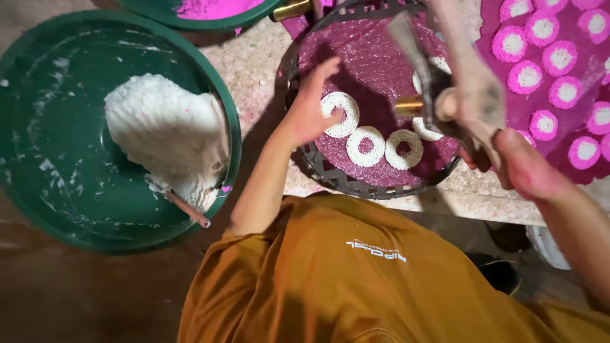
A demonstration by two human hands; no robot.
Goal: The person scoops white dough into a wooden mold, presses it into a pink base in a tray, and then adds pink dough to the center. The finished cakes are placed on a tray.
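Person in an orange shirt, left hand (312, 105) spread wide on a white dough ring (342, 114) at the left of a round woven tray (321, 166), right hand (518, 165) gripping a wooden press (467, 76) above it, green basin (38, 127) of white dough (168, 136) far left.

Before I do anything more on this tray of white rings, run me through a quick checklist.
1. Left hand steadying the nearest white ring: ok, fingertips touch it.
2. Right hand gripping the wooden press: ok.
3. Free room on the round tray: ok, its far part is bare.
4. Supply in the green basin: ok, a large white dough lump sits there.
5. Dough left inside the press: cannot tell.
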